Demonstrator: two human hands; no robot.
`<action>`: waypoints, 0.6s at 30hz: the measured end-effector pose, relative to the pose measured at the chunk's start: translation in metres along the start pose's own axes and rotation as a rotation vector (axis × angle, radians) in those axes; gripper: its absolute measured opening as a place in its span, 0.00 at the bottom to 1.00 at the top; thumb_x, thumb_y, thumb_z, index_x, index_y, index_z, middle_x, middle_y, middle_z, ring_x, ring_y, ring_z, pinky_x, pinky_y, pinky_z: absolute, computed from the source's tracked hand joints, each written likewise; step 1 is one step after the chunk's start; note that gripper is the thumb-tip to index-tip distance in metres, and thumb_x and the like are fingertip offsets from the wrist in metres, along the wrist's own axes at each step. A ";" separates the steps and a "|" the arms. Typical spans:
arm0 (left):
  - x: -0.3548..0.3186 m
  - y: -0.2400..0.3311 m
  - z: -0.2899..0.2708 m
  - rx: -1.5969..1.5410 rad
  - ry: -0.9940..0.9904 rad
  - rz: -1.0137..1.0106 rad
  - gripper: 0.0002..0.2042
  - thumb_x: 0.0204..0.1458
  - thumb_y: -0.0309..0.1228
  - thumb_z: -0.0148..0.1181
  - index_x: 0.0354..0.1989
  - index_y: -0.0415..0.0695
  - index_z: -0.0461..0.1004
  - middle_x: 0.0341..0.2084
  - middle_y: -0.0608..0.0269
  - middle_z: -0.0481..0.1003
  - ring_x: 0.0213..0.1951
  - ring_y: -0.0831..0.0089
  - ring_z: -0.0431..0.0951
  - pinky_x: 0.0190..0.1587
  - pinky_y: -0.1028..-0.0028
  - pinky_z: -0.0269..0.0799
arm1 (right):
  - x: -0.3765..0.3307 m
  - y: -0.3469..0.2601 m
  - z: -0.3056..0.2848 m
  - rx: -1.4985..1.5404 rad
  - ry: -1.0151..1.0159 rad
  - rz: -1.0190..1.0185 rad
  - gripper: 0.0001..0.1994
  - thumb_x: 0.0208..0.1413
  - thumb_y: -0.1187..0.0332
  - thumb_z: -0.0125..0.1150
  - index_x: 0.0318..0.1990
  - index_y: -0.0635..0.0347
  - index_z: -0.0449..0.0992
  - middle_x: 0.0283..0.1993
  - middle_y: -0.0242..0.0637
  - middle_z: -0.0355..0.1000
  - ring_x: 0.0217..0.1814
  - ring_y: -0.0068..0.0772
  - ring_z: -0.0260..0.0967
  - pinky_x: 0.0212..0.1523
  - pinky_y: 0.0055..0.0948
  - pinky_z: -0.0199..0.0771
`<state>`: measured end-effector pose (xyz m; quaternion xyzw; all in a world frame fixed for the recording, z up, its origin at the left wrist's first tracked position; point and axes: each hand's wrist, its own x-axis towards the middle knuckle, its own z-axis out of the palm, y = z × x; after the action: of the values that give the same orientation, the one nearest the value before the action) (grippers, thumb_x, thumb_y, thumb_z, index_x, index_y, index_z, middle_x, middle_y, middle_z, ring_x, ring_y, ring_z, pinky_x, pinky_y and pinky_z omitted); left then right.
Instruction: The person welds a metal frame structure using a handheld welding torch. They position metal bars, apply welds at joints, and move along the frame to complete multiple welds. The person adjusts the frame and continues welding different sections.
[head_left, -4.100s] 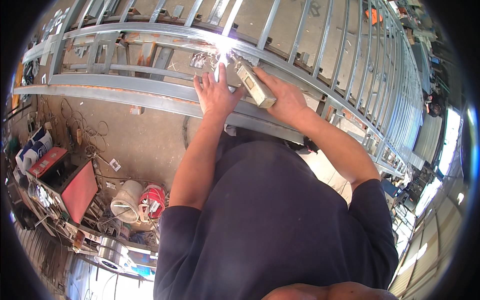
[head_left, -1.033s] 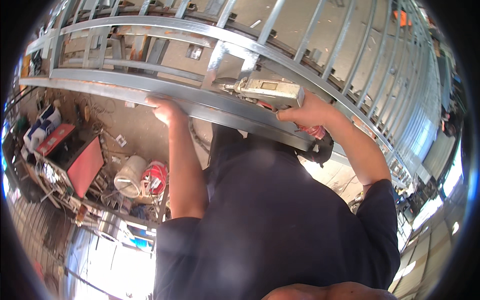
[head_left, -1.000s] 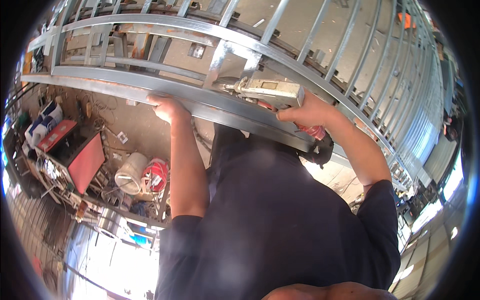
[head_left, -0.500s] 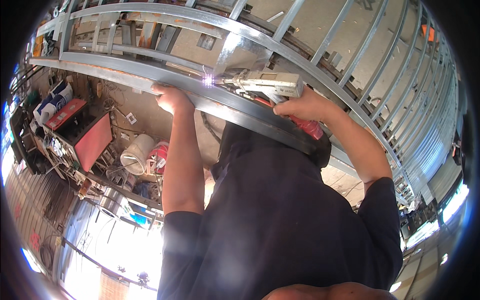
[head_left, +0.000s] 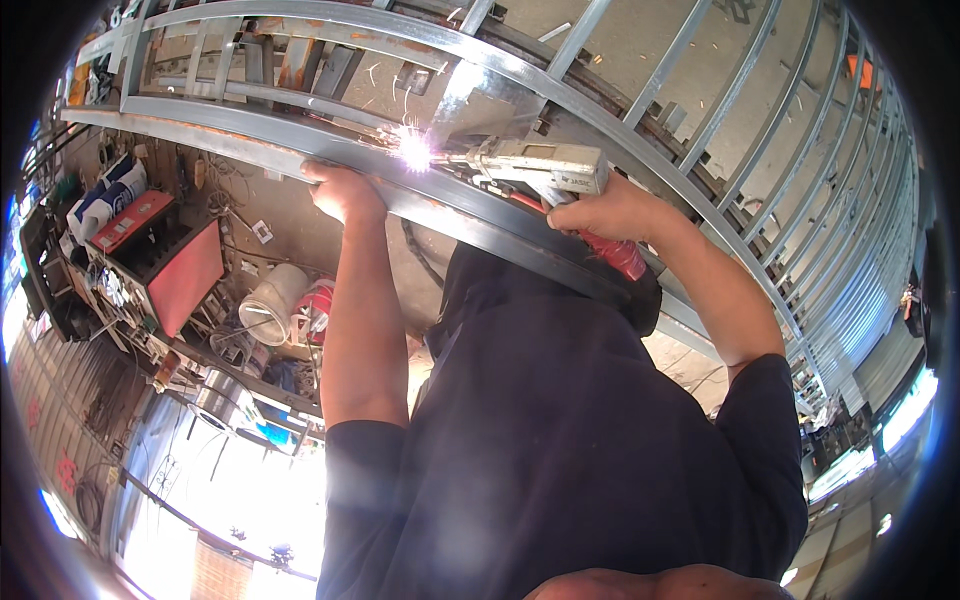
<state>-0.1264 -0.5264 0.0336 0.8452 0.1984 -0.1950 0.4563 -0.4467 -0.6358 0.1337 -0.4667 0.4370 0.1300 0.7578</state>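
Observation:
My right hand (head_left: 610, 212) is wrapped round the grip of a pale handheld welding gun (head_left: 540, 162) with a red lower end. Its nozzle points left, and a bright white-violet flash (head_left: 415, 152) with flying sparks burns at the tip, hiding the exact contact spot. Below the flash, a long grey steel beam (head_left: 480, 218) runs across in front of my body. The near edge of that beam is in my left hand (head_left: 347, 195), fingers curled on it, left of the flash; part of this grip is hidden.
Beyond the beam lies a large metal frame with curved rails and several parallel bars (head_left: 660, 65). At left, below the beam, are a red-sided cabinet (head_left: 185, 285), a white bucket (head_left: 273, 303) and scattered tools. A dark hose (head_left: 420, 255) hangs beside my left forearm.
The flash at the nozzle has grown larger and brighter, and sparks now fly up and to the left. Both hands and the welding gun stay almost in place.

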 end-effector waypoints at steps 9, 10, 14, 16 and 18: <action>0.022 -0.013 -0.002 0.034 -0.017 -0.006 0.41 0.70 0.61 0.42 0.66 0.27 0.69 0.59 0.36 0.77 0.53 0.45 0.83 0.52 0.54 0.85 | -0.001 0.004 -0.002 0.007 -0.033 -0.052 0.19 0.49 0.68 0.69 0.48 0.65 0.79 0.34 0.32 0.76 0.35 0.26 0.73 0.38 0.31 0.76; 0.020 -0.012 -0.001 0.028 -0.018 -0.006 0.41 0.70 0.61 0.41 0.66 0.27 0.70 0.59 0.36 0.78 0.54 0.45 0.83 0.52 0.54 0.84 | -0.001 0.004 -0.003 -0.003 -0.040 -0.056 0.19 0.49 0.68 0.69 0.49 0.65 0.79 0.34 0.33 0.76 0.35 0.27 0.73 0.38 0.31 0.76; 0.016 -0.010 -0.003 0.006 -0.045 -0.005 0.40 0.70 0.60 0.41 0.67 0.30 0.70 0.59 0.39 0.78 0.54 0.47 0.83 0.52 0.55 0.84 | -0.004 0.006 -0.006 -0.031 -0.038 -0.006 0.23 0.49 0.66 0.69 0.53 0.65 0.78 0.37 0.34 0.78 0.37 0.26 0.74 0.41 0.31 0.77; 0.013 -0.008 -0.004 0.015 -0.067 0.004 0.39 0.70 0.60 0.40 0.67 0.31 0.70 0.60 0.41 0.78 0.54 0.48 0.83 0.53 0.56 0.83 | -0.008 0.004 -0.008 -0.076 -0.052 0.020 0.25 0.49 0.65 0.70 0.57 0.64 0.78 0.40 0.35 0.79 0.41 0.26 0.74 0.44 0.31 0.78; 0.010 -0.007 -0.004 -0.006 -0.069 0.011 0.39 0.70 0.60 0.40 0.67 0.31 0.70 0.59 0.42 0.78 0.54 0.48 0.83 0.53 0.56 0.83 | -0.015 0.008 -0.010 -0.043 -0.011 -0.011 0.28 0.50 0.65 0.70 0.60 0.63 0.77 0.44 0.36 0.79 0.44 0.27 0.75 0.48 0.31 0.78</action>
<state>-0.1208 -0.5175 0.0258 0.8377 0.1783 -0.2210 0.4664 -0.4653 -0.6363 0.1389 -0.4847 0.4273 0.1380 0.7506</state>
